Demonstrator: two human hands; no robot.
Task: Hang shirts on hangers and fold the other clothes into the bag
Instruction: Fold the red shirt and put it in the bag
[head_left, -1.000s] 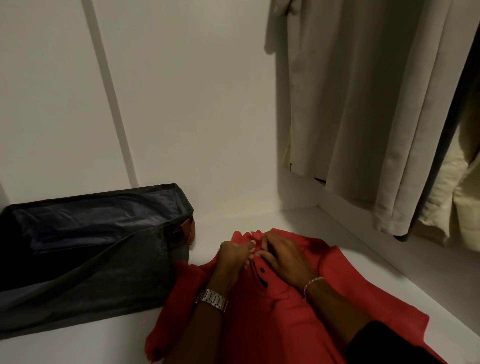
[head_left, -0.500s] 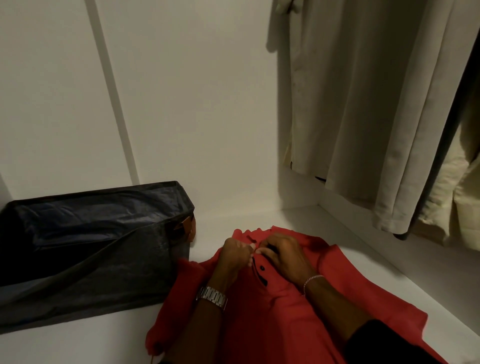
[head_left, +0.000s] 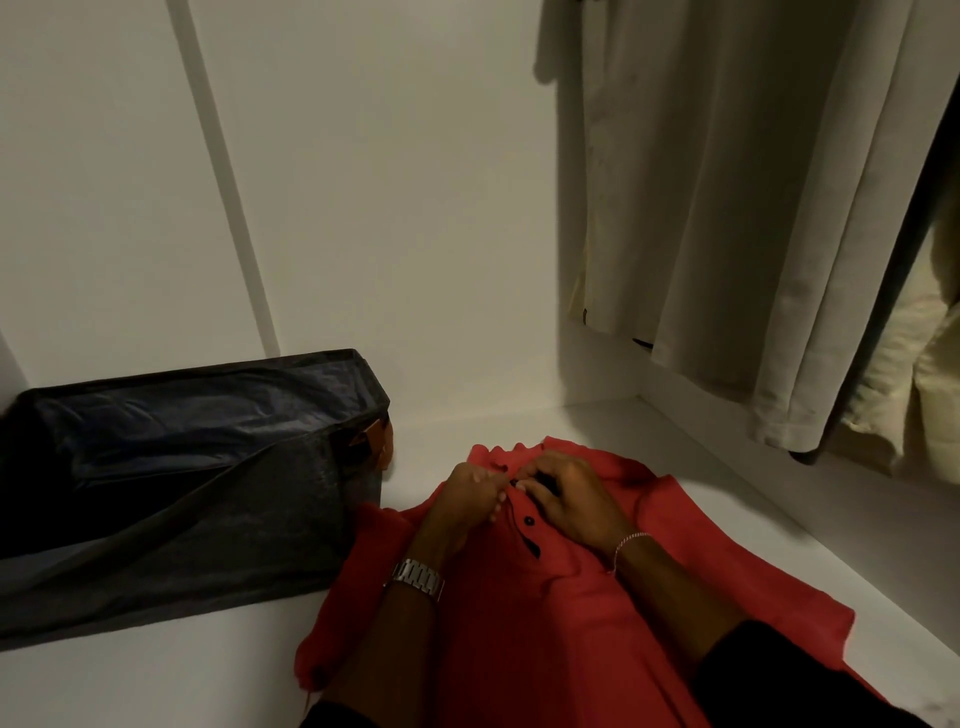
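- You are working on the red polo shirt (head_left: 519, 613), which is lying spread flat on the white shelf floor (head_left: 156, 680), collar pointing away from you.
- Your left hand (head_left: 470, 493) and right hand (head_left: 574, 499) are meeting at the top of the placket, just under the collar; the fingers of both are curled and pinching the cloth edges at the topmost button.
- Whether that top button is passing into its hole or coming out, I cannot tell; the fingertips are covering it.
- Just below your grip, toward you, one black button (head_left: 529, 520) is showing on the placket, and the opening under it is looking not closed.
- To the left of your grip, the dark bag (head_left: 171, 499) is standing against the wall, its near corner touching the shirt's sleeve.
- Up and to the right of your grip, pale garments (head_left: 727, 208) are hanging already.
- My judgement: you are in the buttoning step that prepares this shirt, so the task is in its middle, with this shirt not yet hung.
- The next move is asking for a small, exact finger motion on the button, and after that a hanger, which is not visible here.
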